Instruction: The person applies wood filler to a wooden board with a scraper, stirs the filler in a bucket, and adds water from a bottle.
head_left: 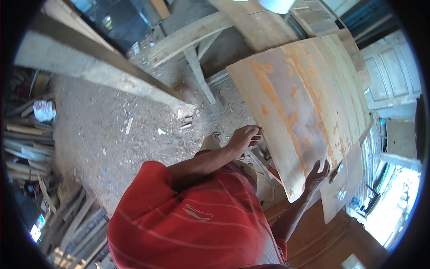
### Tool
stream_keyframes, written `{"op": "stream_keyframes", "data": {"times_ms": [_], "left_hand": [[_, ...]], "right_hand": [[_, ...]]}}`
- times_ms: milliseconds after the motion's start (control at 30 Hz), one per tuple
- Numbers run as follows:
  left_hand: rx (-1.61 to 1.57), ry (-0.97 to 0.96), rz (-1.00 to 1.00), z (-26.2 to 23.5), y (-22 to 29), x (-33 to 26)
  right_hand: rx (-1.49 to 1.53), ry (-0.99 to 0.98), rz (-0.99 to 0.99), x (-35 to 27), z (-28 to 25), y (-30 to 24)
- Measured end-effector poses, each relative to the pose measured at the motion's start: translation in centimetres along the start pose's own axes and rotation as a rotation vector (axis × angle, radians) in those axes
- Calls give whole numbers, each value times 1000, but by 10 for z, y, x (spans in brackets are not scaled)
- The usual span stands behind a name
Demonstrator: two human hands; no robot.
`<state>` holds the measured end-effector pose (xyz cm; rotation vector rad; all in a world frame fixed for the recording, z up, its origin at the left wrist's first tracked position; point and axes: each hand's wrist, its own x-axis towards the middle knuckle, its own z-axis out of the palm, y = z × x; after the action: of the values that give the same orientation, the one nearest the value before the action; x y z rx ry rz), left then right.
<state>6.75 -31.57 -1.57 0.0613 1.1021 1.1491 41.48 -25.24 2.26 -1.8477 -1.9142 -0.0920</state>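
Observation:
A large wooden panel (309, 103), pale with orange-brown smears and a greyish band, lies in front of me to the right. My left hand (245, 137) is at its left edge, with the fingers curled and pressed together. A small dark bit shows at those fingertips, too small to name. Near the panel's close end is my right hand (316, 176), fingers apart and touching or just over the surface. Just right of it lies a small dark object (335, 173) of a kind I cannot make out.
A wooden trestle (192, 40) stands beyond the panel's left edge. A thick post (103, 67) slants across the upper left. Scrap wood (27, 152) is heaped at the left. Shavings litter the floor (89, 130). A white panelled door (389, 71) stands at the far right.

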Motion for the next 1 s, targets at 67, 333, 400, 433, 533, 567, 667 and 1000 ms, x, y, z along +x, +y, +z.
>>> {"op": "stream_keyframes", "data": {"times_ms": [67, 333, 400, 433, 533, 567, 667, 1000], "left_hand": [[27, -66, -29, -9, 5, -3], [187, 99, 109, -26, 27, 2], [266, 59, 70, -22, 32, 10], [230, 40, 52, -37, 23, 18], [343, -22, 18, -55, 10, 22], [539, -44, -15, -57, 10, 21], [1163, -152, 11, -73, 18, 38], [1652, -480, -64, -169, 43, 122]], "right_hand": [[69, -5, 45, -11, -3, -15], [171, 18, 227, -47, -16, -66], [261, 115, 268, -50, -33, -74], [290, 133, 289, -52, -26, -73], [273, 126, 245, -36, -42, -58], [284, 180, 299, -33, -51, -49], [352, 446, 440, -50, -89, -21], [298, -124, 1034, -303, -1, -121]]}}
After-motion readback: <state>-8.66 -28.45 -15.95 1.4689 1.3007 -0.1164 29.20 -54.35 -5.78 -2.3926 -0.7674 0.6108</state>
